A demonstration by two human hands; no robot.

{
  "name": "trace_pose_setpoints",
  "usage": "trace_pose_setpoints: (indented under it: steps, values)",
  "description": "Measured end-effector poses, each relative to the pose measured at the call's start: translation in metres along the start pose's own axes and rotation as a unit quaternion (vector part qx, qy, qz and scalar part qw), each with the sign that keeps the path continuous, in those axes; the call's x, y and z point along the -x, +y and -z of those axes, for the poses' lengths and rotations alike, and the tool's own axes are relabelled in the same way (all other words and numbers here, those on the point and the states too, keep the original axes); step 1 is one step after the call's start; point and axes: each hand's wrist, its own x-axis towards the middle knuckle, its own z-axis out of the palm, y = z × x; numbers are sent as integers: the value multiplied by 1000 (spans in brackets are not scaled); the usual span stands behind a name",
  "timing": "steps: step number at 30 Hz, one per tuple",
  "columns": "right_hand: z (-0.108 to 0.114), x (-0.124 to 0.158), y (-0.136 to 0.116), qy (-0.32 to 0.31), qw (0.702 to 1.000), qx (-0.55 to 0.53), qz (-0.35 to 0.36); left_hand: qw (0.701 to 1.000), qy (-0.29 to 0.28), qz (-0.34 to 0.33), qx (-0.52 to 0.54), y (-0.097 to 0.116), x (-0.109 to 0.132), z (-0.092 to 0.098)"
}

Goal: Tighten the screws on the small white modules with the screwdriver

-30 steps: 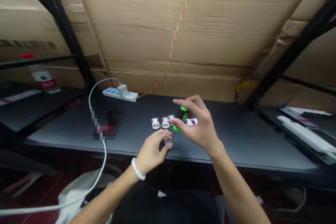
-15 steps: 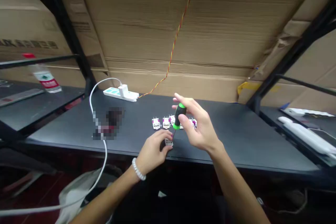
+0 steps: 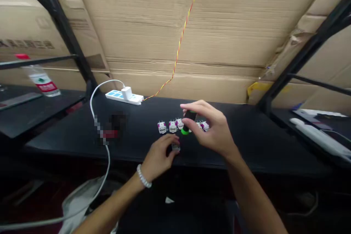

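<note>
My left hand (image 3: 160,153) pinches a small white part (image 3: 176,147) between thumb and fingers near the table's front edge. A beaded bracelet (image 3: 143,176) is on that wrist. In my right hand (image 3: 211,128) is a screwdriver (image 3: 189,120) with a black and green handle, thumb and fingers closed around it. It points down toward the held part; its tip is too dark to make out. Behind the hands lie several white and purple parts with pins (image 3: 172,126) in a loose row, some partly hidden by the screwdriver and right hand.
A white power strip (image 3: 134,98) with a plugged-in charger stands at the back left, its white cable (image 3: 109,161) hanging over the front edge. A blurred-out dark red object (image 3: 111,133) lies left. A bottle (image 3: 44,82) stands beyond the black frame (image 3: 59,22). Cardboard (image 3: 142,22) backs the table.
My right hand has opened its grip posture slightly and turned around the screwdriver handle, its fingers now covering the top. The left hand still holds the white part. The view has shifted slightly.
</note>
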Motion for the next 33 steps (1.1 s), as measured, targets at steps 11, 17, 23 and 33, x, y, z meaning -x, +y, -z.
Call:
trace_pose_setpoints:
  steps: [11, 17, 23, 33]
  values:
    - [2, 5, -3, -17, 1000, -19, -12, 999, -7, 16, 34, -1, -1, 4]
    - [4, 7, -3, -49, 998, -46, -10, 999, -9, 22, 37, 0, -1, 6]
    - [3, 4, -6, -24, 1000, -3, -4, 998, -21, 38, 53, 1, -4, 9]
    - [-2, 9, 1, -5, 999, -37, -35, 997, -18, 43, 58, -1, -2, 7]
